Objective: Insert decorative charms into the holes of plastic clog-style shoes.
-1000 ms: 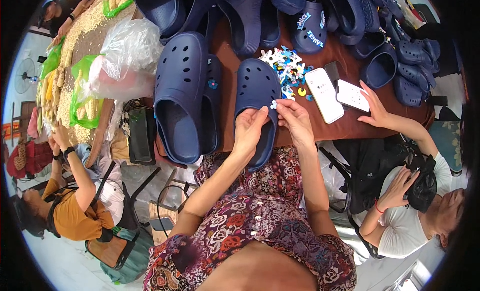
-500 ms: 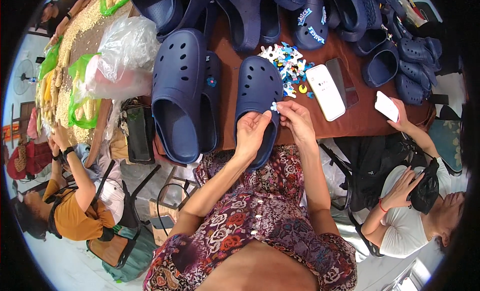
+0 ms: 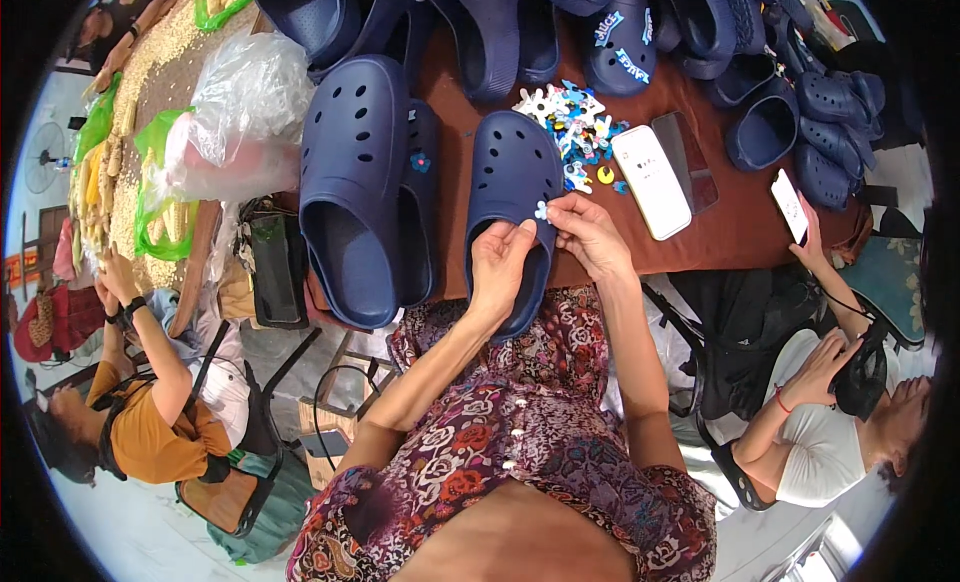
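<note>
A navy blue clog (image 3: 513,172) lies on the brown table (image 3: 735,217) with its heel toward me. My left hand (image 3: 500,267) reaches into its opening and holds it. My right hand (image 3: 588,237) pinches a small pale blue charm (image 3: 541,210) against the clog's upper. A pile of colourful shoe charms (image 3: 575,132) lies just beyond the clog's toe.
A larger navy clog (image 3: 352,182) lies to the left, with several more clogs (image 3: 800,102) across the back and right. A white phone (image 3: 651,180) and a dark phone (image 3: 690,172) lie beside the charms. A seated person at right holds up a phone (image 3: 789,205). Another person (image 3: 140,402) sits at left.
The person at right lifted a white phone off the table and drew it toward the table's right edge. My hands stayed on the clog with little movement.
</note>
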{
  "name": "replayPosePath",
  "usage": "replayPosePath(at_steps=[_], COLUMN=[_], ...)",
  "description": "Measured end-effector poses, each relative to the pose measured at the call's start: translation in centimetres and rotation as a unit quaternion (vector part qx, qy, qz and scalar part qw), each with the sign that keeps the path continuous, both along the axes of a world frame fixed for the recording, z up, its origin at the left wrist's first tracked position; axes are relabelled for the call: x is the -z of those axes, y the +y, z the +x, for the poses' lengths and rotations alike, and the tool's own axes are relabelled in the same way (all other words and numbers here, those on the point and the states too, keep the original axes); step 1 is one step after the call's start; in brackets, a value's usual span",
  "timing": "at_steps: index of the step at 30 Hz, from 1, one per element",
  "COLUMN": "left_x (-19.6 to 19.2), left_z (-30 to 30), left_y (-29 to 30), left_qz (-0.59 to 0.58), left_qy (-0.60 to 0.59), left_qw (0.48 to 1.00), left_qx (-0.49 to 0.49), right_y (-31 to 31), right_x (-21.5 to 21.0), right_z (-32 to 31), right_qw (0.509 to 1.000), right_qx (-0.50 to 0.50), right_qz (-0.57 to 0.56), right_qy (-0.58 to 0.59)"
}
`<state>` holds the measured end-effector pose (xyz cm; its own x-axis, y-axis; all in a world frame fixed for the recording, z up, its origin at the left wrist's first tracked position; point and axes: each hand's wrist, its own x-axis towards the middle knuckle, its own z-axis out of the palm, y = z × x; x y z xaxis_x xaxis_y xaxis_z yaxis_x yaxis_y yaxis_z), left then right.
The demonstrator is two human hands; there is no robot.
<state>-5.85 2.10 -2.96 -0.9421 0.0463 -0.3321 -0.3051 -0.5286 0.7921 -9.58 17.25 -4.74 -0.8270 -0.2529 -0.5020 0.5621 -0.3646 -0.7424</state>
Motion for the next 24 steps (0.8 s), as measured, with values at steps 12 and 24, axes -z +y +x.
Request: replayPosePath(at_steps=[12,24], left_x=[0.1,0.3], left_z=[-0.1,-0.1], left_y=[0.3,-0.8], left_qz=[-0.008,0.067], left_qy=[0.006,-0.016], left_qw=[1.0,0.998], left_qx=[-0.017,-0.009], right_y=[-1.3,-4.0], right_x=[-1.2,-1.0], right_z=[0.3,2.1], right_qw=[0.997,0.952], right_qx=[0.023,0.149], right_qz=[0.071,0.18], right_qy=[0.002,0.195])
